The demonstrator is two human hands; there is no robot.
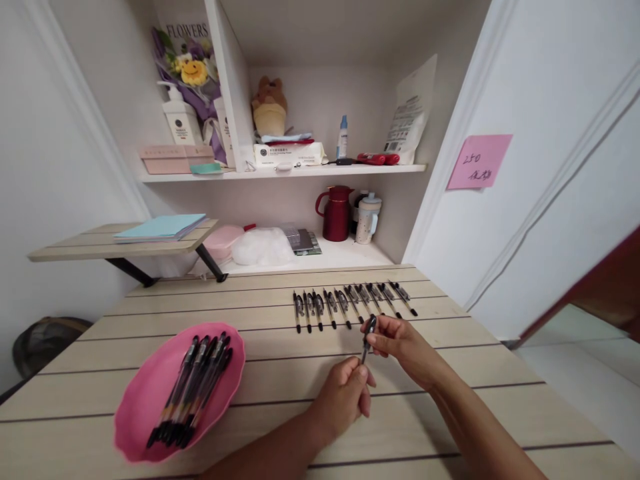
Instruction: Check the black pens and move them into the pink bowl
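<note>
Both hands are on one dark pen (369,330), held upright and slightly tilted above the table. My left hand (345,393) grips its lower end between thumb and fingers. At the capped upper end, my right hand (393,337) pinches with thumb and forefinger. Just beyond the hands, several pens (333,308) lie side by side in a row, with short dark pieces that look like caps beside them. To the left, a pink scalloped tray (145,380) holds a bundle of several black capped pens (193,383).
The slatted wooden table (280,380) meets a white shelf unit. A small raised stand (55,250) carries blue paper (163,227). A red jug (337,213) and a pale cup (369,219) stand on the lower shelf. A pink note (480,161) is on the right wall.
</note>
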